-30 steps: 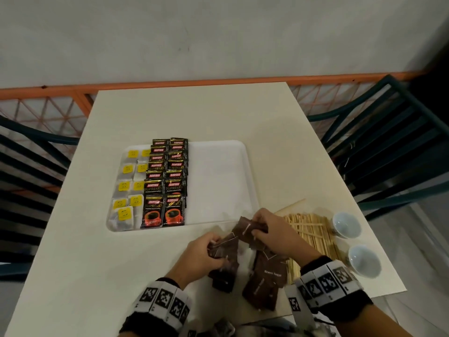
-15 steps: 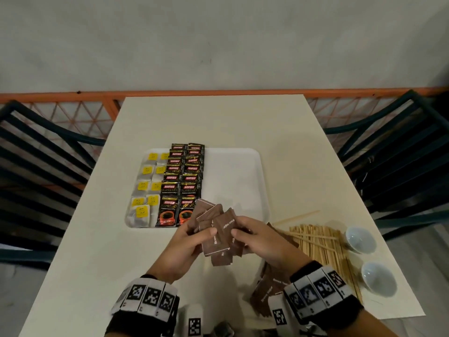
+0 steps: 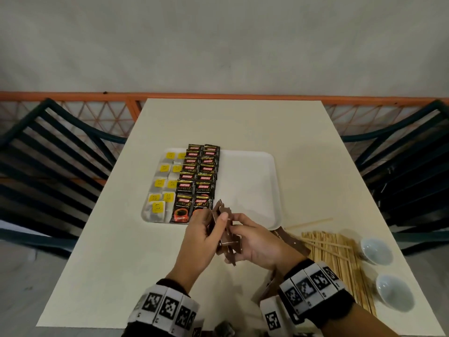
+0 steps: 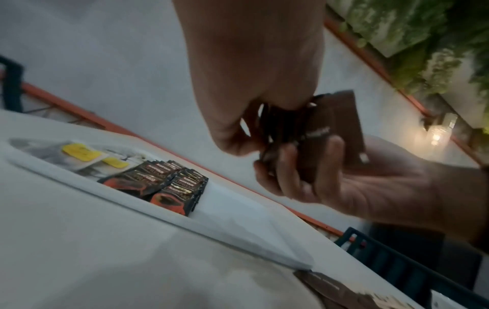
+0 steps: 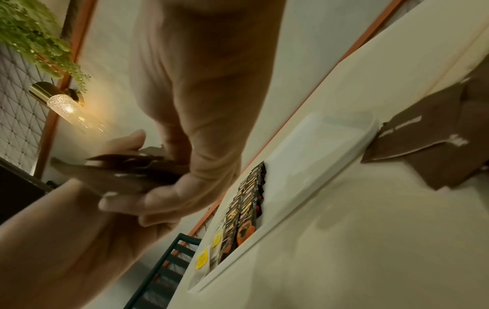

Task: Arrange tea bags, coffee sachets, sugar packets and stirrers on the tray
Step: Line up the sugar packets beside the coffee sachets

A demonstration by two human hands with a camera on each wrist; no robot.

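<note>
Both hands hold one bunch of brown sugar packets [image 3: 227,235] just above the table, at the white tray's [image 3: 252,188] near edge. My left hand [image 3: 206,229] grips the bunch from the left, my right hand [image 3: 252,242] from the right. The packets [image 4: 330,133] show between the fingers in the left wrist view, and as a dark stack [image 5: 127,169] in the right wrist view. On the tray's left part lie tea bags [image 3: 161,188] with yellow tags and two columns of black coffee sachets [image 3: 198,183]. More brown packets [image 3: 294,243] lie on the table by my right wrist. Wooden stirrers [image 3: 340,259] lie at the right.
Two small white cups [image 3: 375,250] stand at the table's right edge beside the stirrers. The tray's right half [image 3: 245,171] is bare. Dark slatted chairs [image 3: 53,164] flank the table on both sides, and an orange rail [image 3: 73,95] runs behind it.
Both hands lifted a bunch of brown sugar packets off the pile on the table and drew it together toward the tray's near edge; the fanned packets are now squared closer.
</note>
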